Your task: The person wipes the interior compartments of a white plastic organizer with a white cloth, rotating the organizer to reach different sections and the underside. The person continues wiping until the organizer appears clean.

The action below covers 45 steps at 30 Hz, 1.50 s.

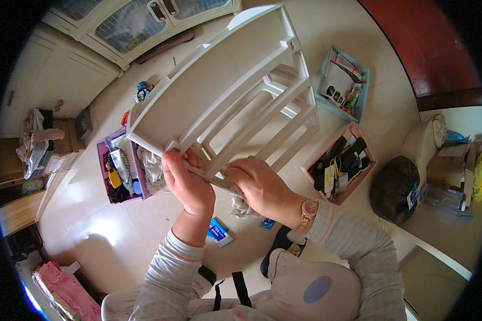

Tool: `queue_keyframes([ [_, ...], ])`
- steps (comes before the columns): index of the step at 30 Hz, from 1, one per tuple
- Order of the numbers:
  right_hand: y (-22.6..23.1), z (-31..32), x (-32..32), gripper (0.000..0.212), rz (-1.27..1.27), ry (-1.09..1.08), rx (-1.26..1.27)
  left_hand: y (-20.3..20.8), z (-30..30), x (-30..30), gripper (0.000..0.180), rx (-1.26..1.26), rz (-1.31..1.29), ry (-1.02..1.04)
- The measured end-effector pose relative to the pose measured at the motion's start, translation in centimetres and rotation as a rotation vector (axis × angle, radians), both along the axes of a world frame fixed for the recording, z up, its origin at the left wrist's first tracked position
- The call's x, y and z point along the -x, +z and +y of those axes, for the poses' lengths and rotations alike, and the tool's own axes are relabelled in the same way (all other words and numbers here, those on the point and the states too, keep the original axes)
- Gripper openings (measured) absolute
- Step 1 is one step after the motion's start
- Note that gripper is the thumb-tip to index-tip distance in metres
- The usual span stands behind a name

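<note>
A white plastic rack [209, 91] with a solid panel and several open bars is tilted up in front of me, above the floor. My left hand [190, 184] is closed around its near lower corner, the thumb along the outer edge and the fingers reaching inside. Just to the right, my right hand [260, 187] grips the same near edge, its fingers curled and their tips partly hidden behind the frame. On that wrist is a watch [307, 214].
A purple bin [145, 187] of small items stands at left; a light blue bin [320, 88] and a pink bin [309, 167] stand at right. A blue-and-white packet [218, 232] lies near my feet. Beyond are cabinets [91, 35]; a black bag [393, 190] sits far right.
</note>
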State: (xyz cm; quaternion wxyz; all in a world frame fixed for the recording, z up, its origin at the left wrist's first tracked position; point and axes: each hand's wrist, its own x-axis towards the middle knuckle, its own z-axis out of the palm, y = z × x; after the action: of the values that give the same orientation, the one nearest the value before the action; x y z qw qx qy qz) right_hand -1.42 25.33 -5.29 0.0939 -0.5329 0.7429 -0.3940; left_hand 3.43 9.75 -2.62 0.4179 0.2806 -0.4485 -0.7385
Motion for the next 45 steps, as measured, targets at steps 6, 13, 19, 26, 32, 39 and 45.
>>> queue_keyframes([
  [6, 1.3, -0.4, 0.2, 0.021, 0.086, -0.039, 0.027, 0.1, -0.2, 0.4, 0.037, 0.060, -0.050, 0.012],
  [13, -0.5, 0.1, 0.2, 0.017, 0.136, 0.066, 0.055, 0.5, 0.0, 0.6, 0.045, 0.077, -0.097, 0.026],
  [19, -1.1, 0.3, -0.6, 0.011, 0.098, 0.260, 0.146, 0.3, 0.1, 0.4, 0.045, 0.060, -0.102, -0.007],
  [26, 0.5, 3.1, 1.1, 0.034, -0.268, -0.223, 0.200, -0.1, -0.2, 0.2, 0.048, 0.103, -0.045, -0.025],
  [32, 0.4, 0.7, 1.9, 0.012, 0.020, 0.102, 0.070, 0.2, 0.0, 0.4, 0.049, 0.114, -0.056, -0.044],
  [39, 0.7, -0.6, 3.4, 0.009, 0.090, 0.186, 0.064, 0.5, -0.6, 0.4, 0.044, 0.048, -0.065, -0.014],
  [45, 2.6, -1.3, 3.3, 0.008, 0.315, 0.314, -0.093, 0.5, -0.4, 0.3, 0.043, 0.117, -0.084, -0.050],
])
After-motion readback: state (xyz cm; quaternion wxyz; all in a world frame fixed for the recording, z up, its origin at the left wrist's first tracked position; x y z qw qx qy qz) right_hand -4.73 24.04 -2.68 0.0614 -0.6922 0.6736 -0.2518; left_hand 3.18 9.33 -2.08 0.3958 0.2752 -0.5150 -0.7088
